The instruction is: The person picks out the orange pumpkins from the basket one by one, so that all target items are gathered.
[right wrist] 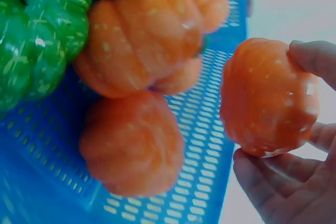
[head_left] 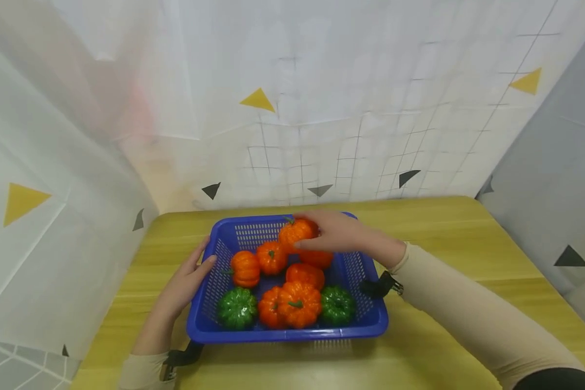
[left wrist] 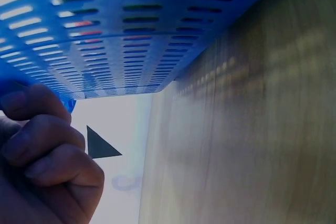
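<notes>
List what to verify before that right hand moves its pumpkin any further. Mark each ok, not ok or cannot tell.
1. Right hand grips the orange pumpkin: ok, thumb on one side, fingers on the other.
2. Held pumpkin apart from the other pumpkins: ok, the right wrist view shows a gap.
3. Held pumpkin not touching the blue basket: cannot tell; it overlaps the rim in that view.
4. Left hand steadying the basket: ok, it holds the left rim.
5. Green pumpkins inside the basket: ok, both near the front.
</notes>
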The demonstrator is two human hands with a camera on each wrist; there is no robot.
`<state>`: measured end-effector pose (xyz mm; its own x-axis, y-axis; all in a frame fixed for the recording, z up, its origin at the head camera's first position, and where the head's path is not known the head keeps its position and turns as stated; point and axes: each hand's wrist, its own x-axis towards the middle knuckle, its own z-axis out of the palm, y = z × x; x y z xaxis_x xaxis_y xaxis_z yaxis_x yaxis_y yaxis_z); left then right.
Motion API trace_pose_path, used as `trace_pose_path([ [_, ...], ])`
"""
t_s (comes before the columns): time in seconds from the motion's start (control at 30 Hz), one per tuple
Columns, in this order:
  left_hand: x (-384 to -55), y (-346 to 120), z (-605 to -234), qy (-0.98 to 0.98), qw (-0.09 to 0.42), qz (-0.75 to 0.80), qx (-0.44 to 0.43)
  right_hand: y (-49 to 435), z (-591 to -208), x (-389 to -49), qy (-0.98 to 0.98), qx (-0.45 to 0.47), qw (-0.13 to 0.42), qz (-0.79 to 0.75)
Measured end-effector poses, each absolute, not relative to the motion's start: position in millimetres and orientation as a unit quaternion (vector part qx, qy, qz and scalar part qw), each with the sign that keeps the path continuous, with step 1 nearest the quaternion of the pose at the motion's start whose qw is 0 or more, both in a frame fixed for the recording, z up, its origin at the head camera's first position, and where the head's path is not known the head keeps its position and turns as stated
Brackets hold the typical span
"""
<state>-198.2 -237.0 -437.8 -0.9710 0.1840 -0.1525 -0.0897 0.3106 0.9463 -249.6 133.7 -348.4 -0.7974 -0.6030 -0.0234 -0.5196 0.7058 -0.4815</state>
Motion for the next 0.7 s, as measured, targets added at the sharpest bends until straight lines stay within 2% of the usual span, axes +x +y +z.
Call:
trace_pose_path([
  [0.33, -197, -237, -432, 0.8, 0.126, 0.586, 0.033, 201, -349, -238, 0.879, -0.263, 0.026, -0.396],
  [0.57, -198, -241, -439, 0.804, 0.122, 0.58, 0.041, 248, -366, -228, 0.889, -0.171, -0.04, -0.423],
  [0.7, -199, -239, -439, 0.806, 0.123, 0.578, 0.04, 273, -383, -223, 0.889, -0.116, -0.049, -0.441],
])
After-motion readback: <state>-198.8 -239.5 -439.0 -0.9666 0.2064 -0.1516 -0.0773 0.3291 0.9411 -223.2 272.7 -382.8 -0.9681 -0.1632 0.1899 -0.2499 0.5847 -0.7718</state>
